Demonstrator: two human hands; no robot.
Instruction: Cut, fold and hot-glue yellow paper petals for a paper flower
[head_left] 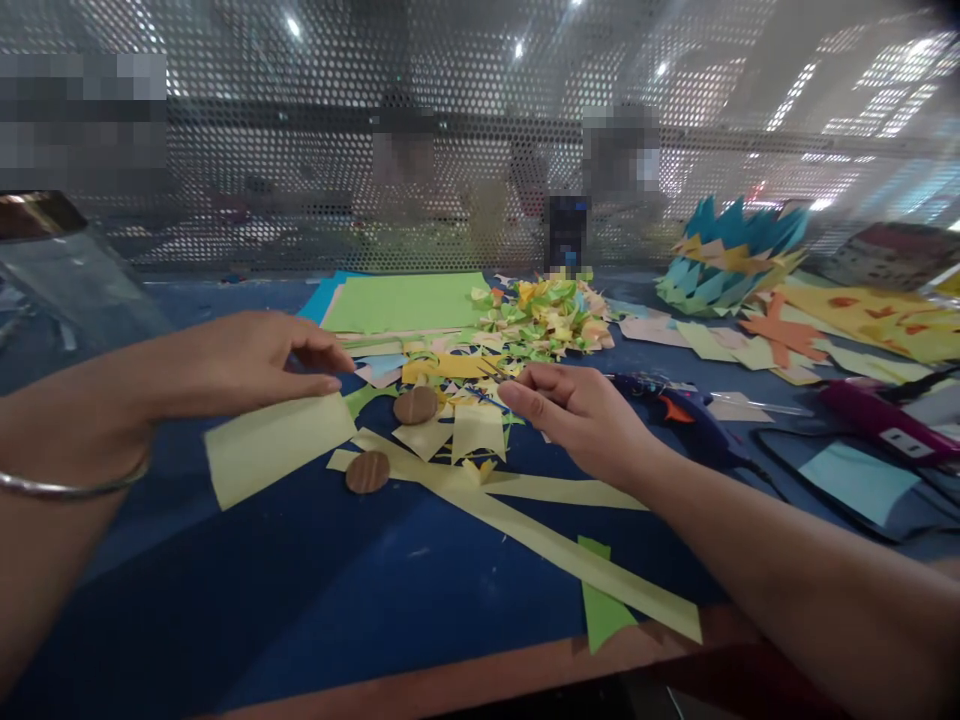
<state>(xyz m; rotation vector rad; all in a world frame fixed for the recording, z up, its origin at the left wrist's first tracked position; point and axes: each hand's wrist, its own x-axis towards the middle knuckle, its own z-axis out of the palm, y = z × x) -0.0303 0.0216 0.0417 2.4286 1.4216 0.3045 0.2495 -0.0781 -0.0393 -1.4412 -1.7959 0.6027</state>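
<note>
My left hand [240, 365] hovers over the left side of the table, thumb and fingers apart. Just below its thumb is a pale yellow paper rectangle [281, 447]; whether they touch I cannot tell. My right hand [574, 408] is closed around what looks like a small pair of scissors [491, 370], with thin pointed blades showing past the fingers and the handles hidden. Between the hands are two round brown discs, one [415, 405] behind the other [367, 472]. Long pale yellow paper strips [517, 530] cross in front of them, over a green scrap [600, 610].
Green paper sheets [409, 303] lie at the back, beside a heap of cut paper bits [555, 315]. To the right are a blue glue gun [694, 420], a purple tool [885, 420] with cables and a paper crown [735, 255]. A perforated metal screen [465, 150] stands behind.
</note>
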